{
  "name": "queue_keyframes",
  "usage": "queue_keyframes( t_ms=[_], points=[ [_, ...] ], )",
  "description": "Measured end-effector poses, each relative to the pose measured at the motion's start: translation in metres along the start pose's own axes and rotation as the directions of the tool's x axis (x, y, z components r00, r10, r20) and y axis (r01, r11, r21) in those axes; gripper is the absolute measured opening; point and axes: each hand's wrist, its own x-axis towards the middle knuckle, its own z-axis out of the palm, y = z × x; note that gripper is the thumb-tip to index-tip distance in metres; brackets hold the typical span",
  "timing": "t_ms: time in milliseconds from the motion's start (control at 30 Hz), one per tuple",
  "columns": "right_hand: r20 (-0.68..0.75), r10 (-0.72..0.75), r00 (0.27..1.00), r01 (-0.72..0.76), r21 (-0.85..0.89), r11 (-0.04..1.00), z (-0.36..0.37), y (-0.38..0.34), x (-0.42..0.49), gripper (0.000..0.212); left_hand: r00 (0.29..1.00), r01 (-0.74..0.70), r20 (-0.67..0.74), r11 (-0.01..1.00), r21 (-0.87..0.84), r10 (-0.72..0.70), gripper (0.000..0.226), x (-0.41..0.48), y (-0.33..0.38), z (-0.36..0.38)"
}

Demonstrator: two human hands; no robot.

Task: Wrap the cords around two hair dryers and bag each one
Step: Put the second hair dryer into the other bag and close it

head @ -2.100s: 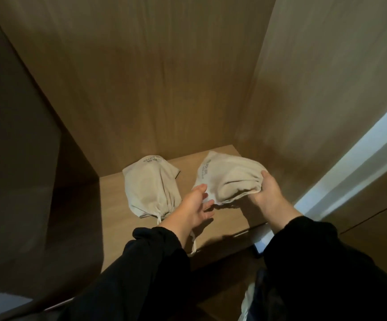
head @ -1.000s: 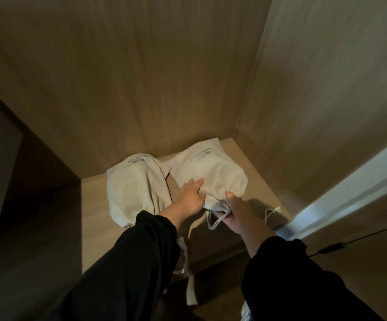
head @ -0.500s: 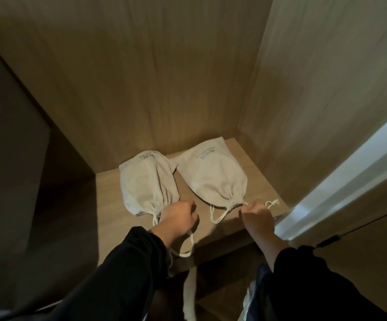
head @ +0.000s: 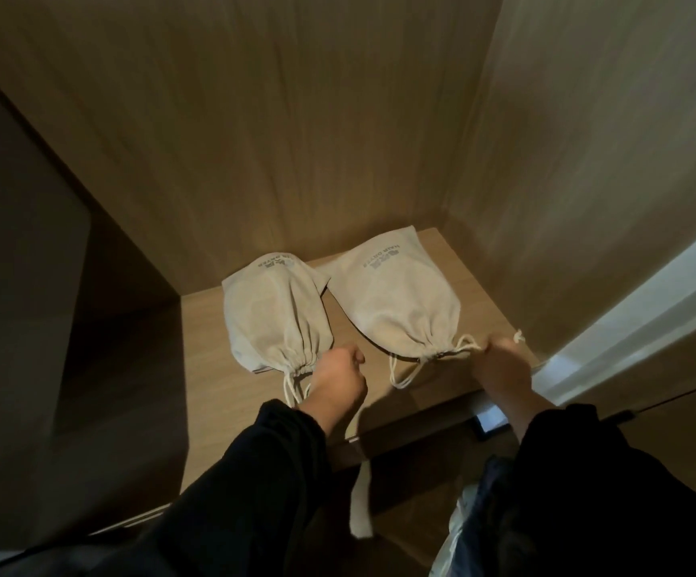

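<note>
Two beige drawstring bags printed "HAIR DRYER" lie side by side on a wooden shelf point(head: 475, 285), mouths cinched and facing me. The left bag point(head: 273, 314) is narrower; the right bag point(head: 396, 301) is wider. Both look filled; the hair dryers themselves are hidden inside. My left hand point(head: 335, 387) is curled just below the left bag's mouth, over its drawstring point(head: 292, 389). My right hand point(head: 502, 366) pinches the right bag's drawstring point(head: 464, 345), which is pulled taut to the right. A loose loop of that string point(head: 402, 374) lies on the shelf.
Wooden panels enclose the shelf at the back and right. A darker recess opens on the left point(head: 117, 368). A white frame edge point(head: 629, 310) runs along the right. A pale strap point(head: 360, 505) hangs down below the shelf's front edge.
Both bags were laid flat and side by side. My hands moved from the right bag's body to the bag mouths. The right drawstring is now pulled tight.
</note>
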Motion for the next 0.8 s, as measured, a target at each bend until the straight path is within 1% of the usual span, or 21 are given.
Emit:
queue_keyframes(
  t_ms=[33,67,100,133,167,200,233,300,333,367,400,433,500,533,567,600,633,667,700,733,800],
  points=[
    [-0.022,0.06,0.998,-0.057,0.123,0.991,-0.003,-0.008,0.004,0.017,1.0,0.004,0.001,0.994,-0.11,-0.004,0.034,0.003,0.001,-0.004],
    [0.021,0.11,0.994,-0.112,0.215,0.97,-0.007,-0.017,0.007,0.028,0.999,0.0,0.041,0.979,-0.203,0.009,0.044,0.004,0.002,-0.008],
    [0.097,0.137,0.986,-0.158,0.251,0.955,-0.01,-0.025,0.008,0.047,0.995,-0.004,0.091,0.956,-0.293,0.032,0.054,0.003,0.003,-0.011],
    [0.182,0.155,0.971,-0.197,0.245,0.949,-0.011,-0.031,0.006,0.062,0.99,-0.006,0.129,0.93,-0.367,0.057,0.059,0.0,0.002,-0.016],
    [0.23,0.154,0.961,-0.208,0.231,0.951,-0.01,-0.033,0.002,0.069,0.988,-0.015,0.131,0.909,-0.416,0.076,0.059,-0.004,0.001,-0.02],
    [0.24,0.142,0.96,-0.196,0.216,0.956,-0.007,-0.034,-0.005,0.068,0.992,-0.023,0.099,0.9,-0.435,0.073,0.054,-0.008,-0.003,-0.025],
    [0.204,0.117,0.972,-0.161,0.214,0.964,-0.005,-0.033,-0.013,0.061,0.998,-0.022,0.045,0.903,-0.429,0.046,0.045,-0.013,-0.008,-0.03],
    [0.001,-0.023,1.0,0.022,0.226,0.974,-0.002,-0.032,-0.035,0.048,0.992,0.016,-0.111,0.937,-0.348,-0.058,0.024,-0.023,-0.022,-0.039],
    [-0.101,-0.134,0.986,0.153,0.214,0.965,0.001,-0.033,-0.047,0.041,0.975,0.051,-0.191,0.953,-0.299,-0.112,0.017,-0.029,-0.03,-0.043],
    [-0.161,-0.265,0.951,0.29,0.164,0.943,0.006,-0.036,-0.055,0.035,0.956,0.076,-0.256,0.962,-0.263,-0.146,0.013,-0.035,-0.038,-0.046],
    [-0.157,-0.392,0.907,0.409,0.096,0.908,0.012,-0.041,-0.064,0.029,0.942,0.101,-0.291,0.968,-0.229,-0.166,0.011,-0.041,-0.045,-0.048],
    [-0.097,-0.488,0.867,0.494,0.048,0.868,0.017,-0.049,-0.072,0.026,0.937,0.135,-0.296,0.975,-0.179,-0.184,0.015,-0.048,-0.051,-0.048],
    [0.148,-0.559,0.816,0.561,0.037,0.827,0.03,-0.07,-0.085,0.031,0.947,0.229,-0.211,0.97,-0.077,-0.241,0.03,-0.057,-0.058,-0.041],
    [0.323,-0.542,0.776,0.563,0.035,0.826,0.037,-0.08,-0.089,0.04,0.946,0.282,-0.151,0.958,-0.06,-0.288,0.037,-0.06,-0.062,-0.036],
    [0.495,-0.477,0.726,0.546,0.006,0.838,0.045,-0.09,-0.093,0.049,0.936,0.334,-0.097,0.94,-0.062,-0.339,0.04,-0.061,-0.066,-0.03],
    [0.618,-0.397,0.678,0.533,-0.042,0.845,0.05,-0.099,-0.098,0.056,0.924,0.375,-0.06,0.924,-0.072,-0.379,0.039,-0.06,-0.071,-0.024],
    [0.68,-0.342,0.648,0.534,-0.086,0.841,0.055,-0.106,-0.099,0.056,0.916,0.397,-0.025,0.913,-0.09,-0.401,0.034,-0.059,-0.077,-0.02],
    [0.694,-0.325,0.643,0.552,-0.126,0.824,0.056,-0.112,-0.1,0.052,0.91,0.412,0.019,0.902,-0.132,-0.413,0.027,-0.058,-0.081,-0.019],
    [0.68,-0.326,0.657,0.572,-0.168,0.803,0.06,-0.112,-0.1,0.046,0.909,0.416,0.066,0.887,-0.199,-0.412,0.018,-0.057,-0.085,-0.019],
    [0.657,-0.335,0.675,0.588,-0.206,0.782,0.061,-0.112,-0.098,0.042,0.908,0.419,0.117,0.861,-0.287,-0.403,0.015,-0.058,-0.089,-0.02],
    [0.593,-0.38,0.71,0.618,-0.266,0.74,0.06,-0.107,-0.095,0.033,0.903,0.429,0.184,0.791,-0.436,-0.388,0.019,-0.061,-0.09,-0.03]
  ],
)
